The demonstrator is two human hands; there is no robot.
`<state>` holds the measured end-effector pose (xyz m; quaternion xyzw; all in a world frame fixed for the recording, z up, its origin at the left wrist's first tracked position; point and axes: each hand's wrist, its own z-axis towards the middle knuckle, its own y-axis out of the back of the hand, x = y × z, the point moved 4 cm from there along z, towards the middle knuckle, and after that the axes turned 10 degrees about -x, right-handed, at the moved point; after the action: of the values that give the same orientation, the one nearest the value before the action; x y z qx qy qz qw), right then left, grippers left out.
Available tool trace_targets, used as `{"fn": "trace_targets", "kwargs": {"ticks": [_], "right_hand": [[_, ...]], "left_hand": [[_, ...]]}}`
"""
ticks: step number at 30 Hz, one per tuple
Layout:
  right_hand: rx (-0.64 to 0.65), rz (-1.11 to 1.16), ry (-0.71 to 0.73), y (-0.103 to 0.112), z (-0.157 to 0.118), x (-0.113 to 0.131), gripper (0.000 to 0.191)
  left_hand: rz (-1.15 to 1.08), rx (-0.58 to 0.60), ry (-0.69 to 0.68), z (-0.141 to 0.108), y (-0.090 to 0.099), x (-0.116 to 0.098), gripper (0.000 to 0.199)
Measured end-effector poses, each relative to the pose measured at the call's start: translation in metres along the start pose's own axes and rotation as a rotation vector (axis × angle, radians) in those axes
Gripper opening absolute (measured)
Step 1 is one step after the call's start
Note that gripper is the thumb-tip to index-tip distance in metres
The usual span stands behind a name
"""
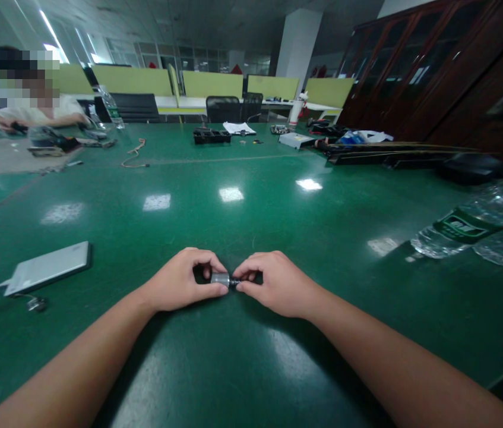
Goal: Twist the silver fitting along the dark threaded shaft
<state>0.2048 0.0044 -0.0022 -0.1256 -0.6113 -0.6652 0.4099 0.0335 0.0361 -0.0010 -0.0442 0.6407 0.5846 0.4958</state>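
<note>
Low over the green table (pixel 251 232), my two hands meet at a small metal cylinder (pixel 220 278). My left hand (pixel 180 280) is closed on its silvery body, thumb on the near side and fingers on the far side. A narrower dark metal piece (pixel 234 282) sticks out of the cylinder's right end. My right hand (pixel 280 285) pinches that piece between thumb and fingertips. The cylinder lies roughly level, and the fingers hide part of both pieces. I cannot tell whether the two pieces are joined.
At left lie a white power bank (pixel 50 267) with a cable and a small metal part (pixel 36 304). Plastic bottles (pixel 460 229) lie at right. Farther back are a black tray (pixel 211 136), a cord (pixel 134 156) and long dark strips (pixel 385 154). A person (pixel 37 116) sits far left.
</note>
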Motion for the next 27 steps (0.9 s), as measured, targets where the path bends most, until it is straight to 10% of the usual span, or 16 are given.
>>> {"fn": "trace_targets", "kwargs": {"ticks": [27], "right_hand": [[0.008, -0.120, 0.091, 0.0006, 0.0001, 0.0038, 0.012]], "left_hand": [[0.024, -0.009, 0.039, 0.0017, -0.0003, -0.0013, 0.018]]}}
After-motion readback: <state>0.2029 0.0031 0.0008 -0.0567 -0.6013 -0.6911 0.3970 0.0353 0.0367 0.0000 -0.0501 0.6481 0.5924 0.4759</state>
